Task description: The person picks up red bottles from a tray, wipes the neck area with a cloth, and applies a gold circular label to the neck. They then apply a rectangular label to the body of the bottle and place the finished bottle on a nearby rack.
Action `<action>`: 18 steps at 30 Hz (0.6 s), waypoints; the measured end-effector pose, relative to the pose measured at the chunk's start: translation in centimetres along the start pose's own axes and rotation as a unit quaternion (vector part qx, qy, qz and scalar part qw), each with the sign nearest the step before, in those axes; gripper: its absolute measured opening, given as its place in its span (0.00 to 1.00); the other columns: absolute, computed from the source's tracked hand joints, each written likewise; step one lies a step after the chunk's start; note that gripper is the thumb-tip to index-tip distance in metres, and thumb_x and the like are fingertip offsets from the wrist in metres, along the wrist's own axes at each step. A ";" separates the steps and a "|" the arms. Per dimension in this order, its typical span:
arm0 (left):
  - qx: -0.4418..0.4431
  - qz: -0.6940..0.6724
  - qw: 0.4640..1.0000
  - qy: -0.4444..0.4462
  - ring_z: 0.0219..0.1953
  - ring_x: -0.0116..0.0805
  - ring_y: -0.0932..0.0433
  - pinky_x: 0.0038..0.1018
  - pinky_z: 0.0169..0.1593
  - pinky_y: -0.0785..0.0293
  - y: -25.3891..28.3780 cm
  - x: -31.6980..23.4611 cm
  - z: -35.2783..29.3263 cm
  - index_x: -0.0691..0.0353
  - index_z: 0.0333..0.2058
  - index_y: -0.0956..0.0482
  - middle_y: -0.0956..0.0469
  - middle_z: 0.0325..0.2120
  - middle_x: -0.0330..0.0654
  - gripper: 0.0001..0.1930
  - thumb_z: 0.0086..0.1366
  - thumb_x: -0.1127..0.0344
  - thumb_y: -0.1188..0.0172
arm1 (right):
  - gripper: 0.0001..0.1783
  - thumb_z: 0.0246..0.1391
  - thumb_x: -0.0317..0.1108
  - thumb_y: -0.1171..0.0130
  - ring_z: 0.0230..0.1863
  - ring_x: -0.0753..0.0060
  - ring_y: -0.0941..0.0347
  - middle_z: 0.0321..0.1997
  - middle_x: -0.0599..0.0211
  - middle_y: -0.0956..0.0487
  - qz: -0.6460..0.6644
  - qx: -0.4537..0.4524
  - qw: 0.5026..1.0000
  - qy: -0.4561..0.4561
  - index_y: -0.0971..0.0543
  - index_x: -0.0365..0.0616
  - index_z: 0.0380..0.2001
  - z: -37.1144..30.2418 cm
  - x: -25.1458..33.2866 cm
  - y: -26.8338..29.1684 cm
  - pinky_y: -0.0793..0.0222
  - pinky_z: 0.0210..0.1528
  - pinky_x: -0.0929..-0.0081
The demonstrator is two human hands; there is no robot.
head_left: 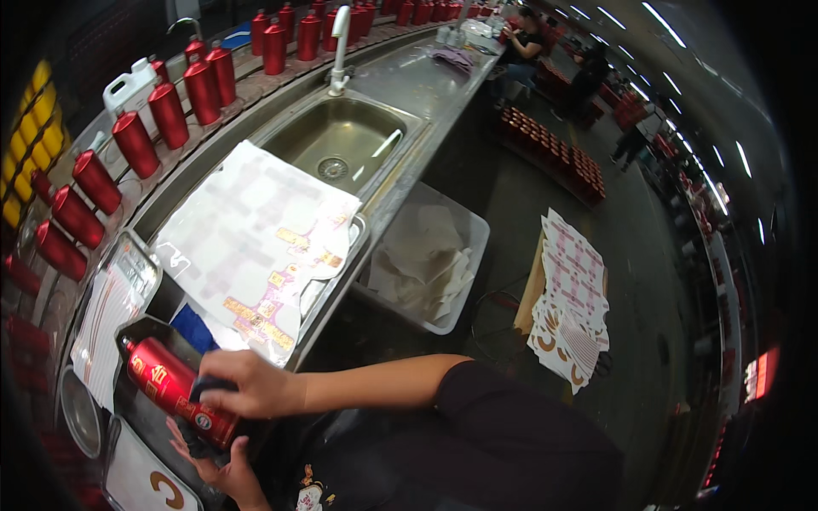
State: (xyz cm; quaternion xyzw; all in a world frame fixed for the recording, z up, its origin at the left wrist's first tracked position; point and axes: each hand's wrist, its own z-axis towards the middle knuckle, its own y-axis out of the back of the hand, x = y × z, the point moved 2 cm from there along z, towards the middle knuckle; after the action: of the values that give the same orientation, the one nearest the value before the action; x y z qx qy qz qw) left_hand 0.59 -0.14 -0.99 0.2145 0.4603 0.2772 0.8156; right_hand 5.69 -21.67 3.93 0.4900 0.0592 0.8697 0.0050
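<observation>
Mostly, I see the steel worktop (396, 78) sweeping from the lower left to the upper right, bent by my fisheye. Along its far side I have a long curved row of plain red bottles (202, 92), all upright, with a white jug (119, 92) among the nearer ones. Next in size is the white decal sheet (230, 209), its lower right part printed in gold and pink; it lies beside the sink (345, 136), where a white tap (339, 51) stands at the back edge. Below the worktop's edge I make out a pale plastic bin (479, 238) with crumpled paper inside, and farther right a stack of printed sheets (575, 264) on a board. A crowd of red bottles stands on the floor beyond, and a seated person (521, 53) is at the worktop's far end.

At lower left I find the gold-lettered red bottle (166, 373), on its side and slanting, neck toward the upper left, just beside a striped sheet (104, 328). My right hand (243, 385) is over its body, fingers clamped on a dark pad (207, 389) against the bottle. My left hand (213, 464) is at the base, fingers spread by a black piece (198, 440); I cannot tell whether they grip it. A blue cloth (194, 329) lies near.
</observation>
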 end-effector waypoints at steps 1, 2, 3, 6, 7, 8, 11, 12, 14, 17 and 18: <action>0.018 -0.036 0.999 -0.018 0.73 0.54 0.43 0.53 0.75 0.62 -0.1 0.0 0.3 0.63 0.67 0.34 0.40 0.70 0.56 0.38 0.65 0.47 0.37 | 0.14 0.48 0.30 0.32 0.38 0.42 0.25 0.33 0.50 0.24 0.017 0.089 0.994 0.065 0.26 0.39 0.35 0.3 0.2 -0.3 0.29 0.40 0.57; 0.028 -0.045 0.998 -0.040 0.73 0.53 0.44 0.52 0.75 0.62 0.1 0.2 0.7 0.64 0.68 0.35 0.41 0.71 0.56 0.39 0.69 0.40 0.44 | 0.14 0.49 0.31 0.33 0.39 0.40 0.25 0.32 0.48 0.25 -0.018 0.116 0.991 0.060 0.26 0.38 0.35 0.4 0.2 -0.6 0.30 0.40 0.55; 0.025 -0.069 0.997 -0.024 0.73 0.53 0.44 0.50 0.75 0.60 0.0 0.6 1.1 0.66 0.68 0.37 0.41 0.71 0.57 0.39 0.72 0.39 0.50 | 0.14 0.49 0.32 0.33 0.39 0.39 0.26 0.32 0.47 0.25 -0.036 0.012 0.999 0.025 0.27 0.37 0.34 1.0 -0.1 0.0 0.30 0.39 0.55; 0.010 -0.123 0.992 0.003 0.73 0.51 0.43 0.45 0.74 0.54 -0.4 2.4 2.8 0.69 0.70 0.41 0.42 0.71 0.58 0.39 0.77 0.39 0.61 | 0.15 0.48 0.33 0.33 0.37 0.37 0.26 0.33 0.45 0.25 -0.116 -0.133 0.984 -0.016 0.28 0.36 0.33 1.6 -0.6 0.3 0.30 0.39 0.55; 0.010 -0.136 0.991 0.011 0.72 0.50 0.43 0.44 0.74 0.53 -0.5 3.3 3.6 0.70 0.70 0.42 0.42 0.71 0.58 0.38 0.78 0.40 0.62 | 0.15 0.48 0.32 0.33 0.37 0.38 0.26 0.34 0.45 0.25 -0.079 -0.078 0.994 -0.008 0.28 0.36 0.33 1.6 -0.8 -0.2 0.31 0.39 0.55; 0.005 -0.133 0.991 0.019 0.72 0.50 0.43 0.44 0.73 0.52 -0.5 4.3 4.2 0.70 0.70 0.43 0.41 0.70 0.57 0.38 0.78 0.41 0.63 | 0.15 0.47 0.31 0.33 0.38 0.38 0.26 0.34 0.45 0.25 -0.049 -0.075 0.996 0.008 0.28 0.37 0.33 1.6 -0.9 -0.6 0.31 0.39 0.55; 0.022 -0.176 0.982 0.058 0.73 0.49 0.44 0.40 0.74 0.53 -0.2 7.8 6.3 0.71 0.70 0.42 0.42 0.71 0.58 0.37 0.78 0.42 0.61 | 0.15 0.45 0.30 0.32 0.39 0.37 0.27 0.33 0.47 0.25 -0.032 0.022 0.996 0.076 0.28 0.37 0.33 1.3 -0.9 -2.6 0.31 0.40 0.54; 0.020 -0.152 0.988 0.035 0.72 0.48 0.43 0.38 0.73 0.50 0.1 8.8 6.7 0.73 0.70 0.43 0.41 0.70 0.59 0.38 0.78 0.42 0.59 | 0.16 0.45 0.31 0.32 0.39 0.37 0.27 0.33 0.47 0.25 -0.032 0.069 0.991 0.107 0.28 0.37 0.33 1.6 -1.1 -3.2 0.31 0.40 0.53; 0.033 -0.107 0.986 0.124 0.70 0.48 0.40 0.36 0.72 0.49 0.2 11.0 7.6 0.77 0.67 0.40 0.40 0.69 0.62 0.40 0.76 0.40 0.55 | 0.17 0.46 0.31 0.33 0.39 0.38 0.26 0.34 0.47 0.24 -0.059 0.007 0.996 0.066 0.28 0.36 0.36 2.7 -1.8 -3.6 0.30 0.40 0.55; 0.034 -0.123 0.976 0.177 0.65 0.48 0.34 0.35 0.70 0.45 0.5 12.6 8.3 0.80 0.64 0.37 0.34 0.65 0.62 0.42 0.75 0.39 0.53 | 0.17 0.46 0.32 0.33 0.38 0.38 0.25 0.33 0.45 0.24 -0.060 -0.059 0.996 0.022 0.27 0.35 0.35 6.1 -3.7 -3.0 0.30 0.40 0.55; 0.028 -0.142 0.969 0.202 0.64 0.48 0.32 0.34 0.69 0.43 0.4 12.7 8.5 0.81 0.63 0.36 0.32 0.63 0.62 0.42 0.75 0.38 0.53 | 0.16 0.46 0.31 0.34 0.38 0.38 0.25 0.32 0.46 0.24 -0.053 -0.114 0.991 0.041 0.27 0.35 0.35 6.9 -4.1 -2.8 0.30 0.39 0.55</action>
State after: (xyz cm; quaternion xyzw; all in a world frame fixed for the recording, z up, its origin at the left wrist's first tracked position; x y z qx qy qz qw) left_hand 13.26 7.66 -4.65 0.1091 0.6490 0.1836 0.7302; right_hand 13.53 -18.53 3.68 0.4462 -0.0146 0.8887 0.1042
